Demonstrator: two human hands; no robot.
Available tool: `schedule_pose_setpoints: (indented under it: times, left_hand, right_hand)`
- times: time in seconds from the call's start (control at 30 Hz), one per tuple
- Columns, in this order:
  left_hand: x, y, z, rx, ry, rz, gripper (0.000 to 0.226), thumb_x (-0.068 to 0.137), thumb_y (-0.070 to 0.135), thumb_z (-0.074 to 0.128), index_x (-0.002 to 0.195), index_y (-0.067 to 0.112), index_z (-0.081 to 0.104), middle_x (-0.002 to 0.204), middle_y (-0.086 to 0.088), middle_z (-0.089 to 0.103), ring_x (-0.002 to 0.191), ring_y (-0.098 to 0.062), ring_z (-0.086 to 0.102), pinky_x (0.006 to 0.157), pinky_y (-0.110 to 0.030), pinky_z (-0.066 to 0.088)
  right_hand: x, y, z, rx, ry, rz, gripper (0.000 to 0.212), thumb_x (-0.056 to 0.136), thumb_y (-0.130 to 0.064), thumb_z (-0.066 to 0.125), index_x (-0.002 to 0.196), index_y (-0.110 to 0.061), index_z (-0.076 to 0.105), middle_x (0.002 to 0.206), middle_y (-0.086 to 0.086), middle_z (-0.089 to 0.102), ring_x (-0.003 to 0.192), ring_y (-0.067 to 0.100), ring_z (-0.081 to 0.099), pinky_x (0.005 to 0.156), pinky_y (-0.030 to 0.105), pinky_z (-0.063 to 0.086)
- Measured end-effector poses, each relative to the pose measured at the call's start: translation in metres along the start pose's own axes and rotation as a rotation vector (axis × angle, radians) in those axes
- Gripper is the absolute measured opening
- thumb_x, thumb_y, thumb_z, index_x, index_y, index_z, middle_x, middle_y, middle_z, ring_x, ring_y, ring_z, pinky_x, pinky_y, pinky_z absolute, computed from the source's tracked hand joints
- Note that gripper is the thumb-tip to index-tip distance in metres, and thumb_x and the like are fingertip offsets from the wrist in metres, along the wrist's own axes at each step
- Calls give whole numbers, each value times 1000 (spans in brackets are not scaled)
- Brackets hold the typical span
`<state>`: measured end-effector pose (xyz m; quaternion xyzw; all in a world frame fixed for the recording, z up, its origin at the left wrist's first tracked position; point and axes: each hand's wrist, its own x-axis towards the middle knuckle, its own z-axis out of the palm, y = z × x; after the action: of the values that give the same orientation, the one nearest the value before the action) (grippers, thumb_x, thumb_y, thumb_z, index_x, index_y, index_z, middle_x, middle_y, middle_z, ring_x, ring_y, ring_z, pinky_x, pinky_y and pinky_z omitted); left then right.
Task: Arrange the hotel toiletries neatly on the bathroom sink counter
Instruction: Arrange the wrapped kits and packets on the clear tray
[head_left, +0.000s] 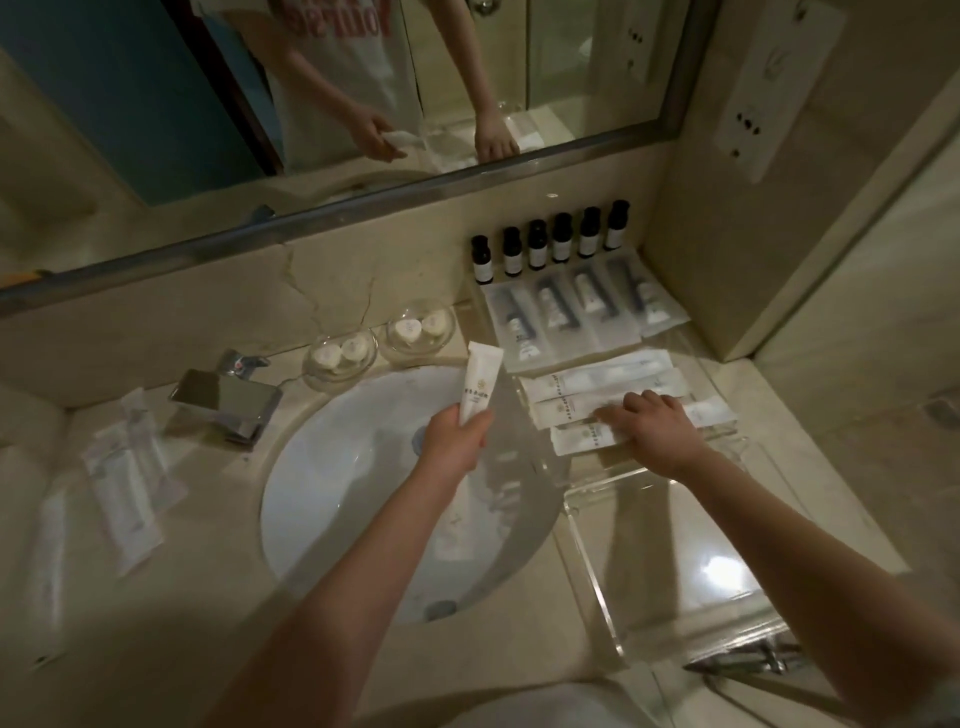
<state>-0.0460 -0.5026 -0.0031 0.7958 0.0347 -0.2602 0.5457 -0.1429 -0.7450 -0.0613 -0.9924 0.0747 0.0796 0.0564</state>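
Left hand (457, 436) grips white packet's (480, 382) lower end

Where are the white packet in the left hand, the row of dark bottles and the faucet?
White packet (480, 384), head view: the middle of its printed face, above the left hand (457, 441).
Row of dark bottles (561, 244), head view: the body of the fourth bottle from the left.
Faucet (228, 402), head view: its flat chrome spout.
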Motion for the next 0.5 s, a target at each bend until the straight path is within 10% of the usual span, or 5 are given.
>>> schedule_pose_setpoints:
  times: [0.17, 0.5]
  left_hand:
    - [7, -8, 0, -10, 25, -19, 9, 88, 17, 57, 80, 12, 57, 58, -1, 48, 45, -14, 36, 46, -23, 32]
    - [12, -11, 2, -60, 27, -38, 9, 87, 17, 58, 81, 10, 58, 59, -2, 49, 44, -15, 37, 46, -24, 32]
  right_hand:
    - [6, 5, -10, 132, -71, -21, 60, 74, -39, 67, 131, -31, 49, 122, 2, 50, 116, 25, 44, 98, 40, 36]
    - [0, -12, 10, 427, 121, 280, 19, 82, -20, 64, 99, -17, 72, 96, 9, 54, 82, 28, 58, 63, 31, 46]
